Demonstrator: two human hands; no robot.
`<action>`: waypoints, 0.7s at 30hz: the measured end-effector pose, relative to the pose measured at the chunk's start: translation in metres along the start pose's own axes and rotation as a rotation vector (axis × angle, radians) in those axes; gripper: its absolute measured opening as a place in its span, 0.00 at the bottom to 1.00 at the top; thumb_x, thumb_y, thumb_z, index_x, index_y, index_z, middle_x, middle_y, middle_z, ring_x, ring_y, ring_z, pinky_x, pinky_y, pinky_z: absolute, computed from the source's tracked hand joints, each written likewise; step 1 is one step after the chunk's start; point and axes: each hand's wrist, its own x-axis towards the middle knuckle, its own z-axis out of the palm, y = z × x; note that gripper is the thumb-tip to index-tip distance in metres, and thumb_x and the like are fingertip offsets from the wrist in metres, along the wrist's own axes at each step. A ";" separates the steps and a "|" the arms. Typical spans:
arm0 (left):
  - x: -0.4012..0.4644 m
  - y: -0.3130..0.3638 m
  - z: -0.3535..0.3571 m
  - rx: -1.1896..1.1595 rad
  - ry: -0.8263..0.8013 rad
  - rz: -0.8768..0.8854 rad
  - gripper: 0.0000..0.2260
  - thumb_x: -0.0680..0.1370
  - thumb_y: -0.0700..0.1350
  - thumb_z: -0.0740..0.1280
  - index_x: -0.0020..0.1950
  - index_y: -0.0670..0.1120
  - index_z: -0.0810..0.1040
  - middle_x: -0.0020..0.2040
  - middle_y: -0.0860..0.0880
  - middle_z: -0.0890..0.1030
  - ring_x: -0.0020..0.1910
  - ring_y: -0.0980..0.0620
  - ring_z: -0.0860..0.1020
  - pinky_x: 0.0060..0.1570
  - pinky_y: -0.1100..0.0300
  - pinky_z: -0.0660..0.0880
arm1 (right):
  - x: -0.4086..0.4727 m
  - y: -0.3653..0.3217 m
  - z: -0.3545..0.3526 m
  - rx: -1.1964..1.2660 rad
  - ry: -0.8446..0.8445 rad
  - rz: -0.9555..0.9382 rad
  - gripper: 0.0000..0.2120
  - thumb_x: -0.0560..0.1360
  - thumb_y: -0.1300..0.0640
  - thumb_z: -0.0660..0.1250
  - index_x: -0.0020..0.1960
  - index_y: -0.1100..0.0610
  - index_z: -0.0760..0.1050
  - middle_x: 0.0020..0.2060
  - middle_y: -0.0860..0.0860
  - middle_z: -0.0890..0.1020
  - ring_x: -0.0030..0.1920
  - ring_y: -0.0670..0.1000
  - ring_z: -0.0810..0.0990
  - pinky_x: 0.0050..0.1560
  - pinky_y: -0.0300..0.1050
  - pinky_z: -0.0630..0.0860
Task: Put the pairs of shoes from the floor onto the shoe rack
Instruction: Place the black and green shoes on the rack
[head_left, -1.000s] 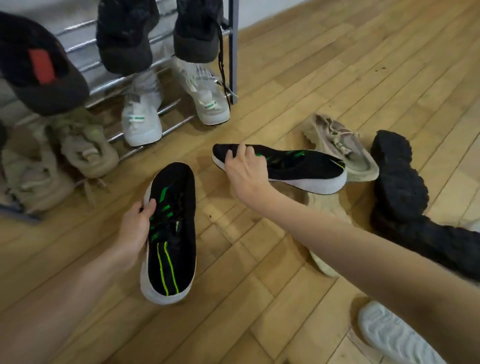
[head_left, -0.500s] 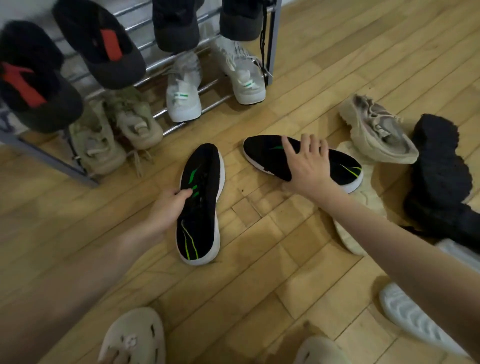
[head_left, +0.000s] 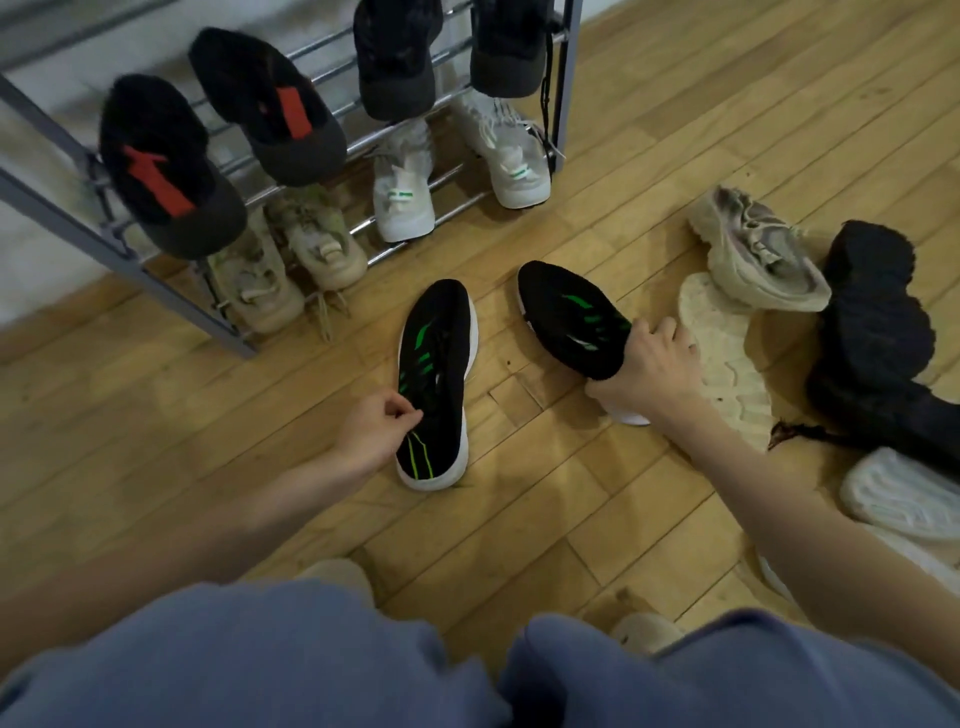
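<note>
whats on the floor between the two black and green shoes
Nothing: in the head view only bare wood floor lies between the left black shoe, pinched by the left hand, and the right black shoe, gripped by the right hand.
</note>
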 end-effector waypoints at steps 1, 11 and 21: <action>0.000 -0.002 -0.001 -0.017 0.007 -0.014 0.04 0.75 0.44 0.69 0.44 0.48 0.75 0.47 0.47 0.78 0.51 0.46 0.78 0.54 0.47 0.76 | -0.008 -0.005 0.008 0.052 -0.007 0.010 0.40 0.62 0.37 0.72 0.63 0.61 0.66 0.58 0.60 0.70 0.60 0.63 0.69 0.60 0.55 0.70; 0.006 -0.005 0.000 -0.342 -0.222 -0.383 0.32 0.72 0.40 0.73 0.71 0.37 0.63 0.68 0.41 0.73 0.67 0.44 0.71 0.59 0.54 0.71 | -0.041 -0.030 0.054 0.204 0.030 0.121 0.51 0.65 0.41 0.73 0.75 0.62 0.50 0.66 0.64 0.64 0.67 0.65 0.64 0.66 0.57 0.64; 0.005 0.021 -0.016 -0.353 -0.316 -0.345 0.16 0.72 0.42 0.71 0.59 0.42 0.75 0.54 0.46 0.80 0.52 0.49 0.78 0.50 0.56 0.75 | -0.038 -0.023 0.031 0.521 0.144 0.119 0.41 0.68 0.33 0.63 0.76 0.42 0.51 0.60 0.60 0.74 0.62 0.62 0.69 0.64 0.59 0.66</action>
